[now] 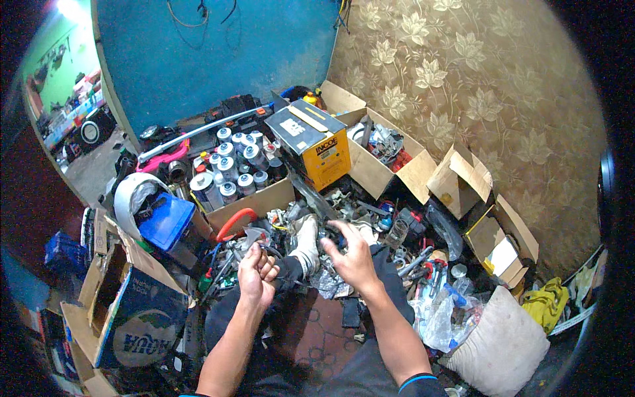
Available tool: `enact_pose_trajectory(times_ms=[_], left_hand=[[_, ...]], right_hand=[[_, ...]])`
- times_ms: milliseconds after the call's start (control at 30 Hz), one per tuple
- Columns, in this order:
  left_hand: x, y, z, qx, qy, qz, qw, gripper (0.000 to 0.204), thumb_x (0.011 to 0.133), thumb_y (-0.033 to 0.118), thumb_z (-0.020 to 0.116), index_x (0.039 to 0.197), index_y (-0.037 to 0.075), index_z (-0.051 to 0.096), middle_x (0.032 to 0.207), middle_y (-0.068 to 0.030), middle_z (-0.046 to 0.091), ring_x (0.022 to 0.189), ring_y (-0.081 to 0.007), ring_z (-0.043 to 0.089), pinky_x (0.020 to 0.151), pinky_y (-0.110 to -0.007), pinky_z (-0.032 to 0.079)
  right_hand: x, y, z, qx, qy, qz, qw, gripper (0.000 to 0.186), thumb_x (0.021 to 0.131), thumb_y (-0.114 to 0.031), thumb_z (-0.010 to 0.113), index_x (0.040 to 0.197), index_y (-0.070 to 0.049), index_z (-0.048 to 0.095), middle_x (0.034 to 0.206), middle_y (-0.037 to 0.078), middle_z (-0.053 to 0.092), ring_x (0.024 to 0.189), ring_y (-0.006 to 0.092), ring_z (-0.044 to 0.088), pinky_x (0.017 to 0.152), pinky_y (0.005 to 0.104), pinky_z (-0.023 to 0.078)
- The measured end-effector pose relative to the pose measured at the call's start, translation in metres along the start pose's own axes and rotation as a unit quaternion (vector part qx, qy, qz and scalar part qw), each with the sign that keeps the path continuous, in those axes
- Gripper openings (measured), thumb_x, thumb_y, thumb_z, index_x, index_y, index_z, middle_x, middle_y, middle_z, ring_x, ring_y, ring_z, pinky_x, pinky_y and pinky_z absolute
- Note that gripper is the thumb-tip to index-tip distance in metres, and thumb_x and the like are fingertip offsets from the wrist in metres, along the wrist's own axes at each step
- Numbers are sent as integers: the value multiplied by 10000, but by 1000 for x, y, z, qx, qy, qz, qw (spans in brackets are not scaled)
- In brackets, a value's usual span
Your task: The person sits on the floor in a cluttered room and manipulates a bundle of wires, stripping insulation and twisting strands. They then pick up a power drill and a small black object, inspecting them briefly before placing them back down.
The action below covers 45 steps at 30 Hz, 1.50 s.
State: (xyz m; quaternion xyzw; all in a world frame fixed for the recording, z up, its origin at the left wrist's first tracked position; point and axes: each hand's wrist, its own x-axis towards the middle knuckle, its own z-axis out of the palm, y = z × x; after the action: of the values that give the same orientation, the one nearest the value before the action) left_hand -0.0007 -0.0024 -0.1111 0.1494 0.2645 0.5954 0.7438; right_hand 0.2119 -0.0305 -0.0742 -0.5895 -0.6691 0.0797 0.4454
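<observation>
My left hand is closed, thumb pressed against curled fingers. Whatever it pinches, if anything, is too small to make out. Across from it my right hand hangs with fingers and thumb apart, holding nothing. Both hands are above my legs and my shoes; one pale shoe shows between them. Beneath and beyond lies a jumble of small metal and plastic parts. An orange-red curved hose or handle rises from the heap beyond my left hand.
A carton of spray cans stands ahead, beside a black and yellow box. Open cardboard boxes line the patterned wall. A blue bin and large carton stand left; a pale cushion and clear plastic bags lie right.
</observation>
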Motion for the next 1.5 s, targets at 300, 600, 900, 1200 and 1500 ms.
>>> enact_pose_trajectory(times_ms=[300,600,900,1200,1500], left_hand=[[-1,6,1,-72,25,48,996,241,1012,254,404,844,85,444,689,1,421,494,-78,312,440,-217,279],[-10,-10,11,-103,-52,9,993,148,1001,253,428,986,114,479,763,-9,488,606,-112,400,604,-286,388],[-15,-15,20,102,-54,41,992,219,982,218,479,1095,31,494,802,-75,584,724,-164,593,729,-369,557],[-19,-7,23,381,-94,42,919,245,949,202,564,919,-33,625,598,-9,535,470,-73,510,500,-284,543],[-19,-18,20,436,8,130,890,237,928,173,597,829,-43,607,585,-51,593,425,-82,533,369,-233,435]], right_hand=[[1,4,-8,-8,98,147,984,439,835,-291,662,1149,-3,556,1080,204,610,879,287,634,756,358,500],[-17,-14,34,368,-285,187,865,348,972,-310,498,1105,-15,627,907,42,676,751,120,627,624,274,500],[-13,-13,31,391,8,171,904,228,899,-110,626,1074,34,643,875,41,674,753,82,608,657,216,483],[-12,-11,19,378,5,199,904,113,894,-97,627,902,7,672,740,15,639,643,65,558,588,217,453],[-13,-22,12,311,-177,-4,934,140,804,-4,640,923,-49,699,1140,85,528,1074,181,534,915,305,430]])
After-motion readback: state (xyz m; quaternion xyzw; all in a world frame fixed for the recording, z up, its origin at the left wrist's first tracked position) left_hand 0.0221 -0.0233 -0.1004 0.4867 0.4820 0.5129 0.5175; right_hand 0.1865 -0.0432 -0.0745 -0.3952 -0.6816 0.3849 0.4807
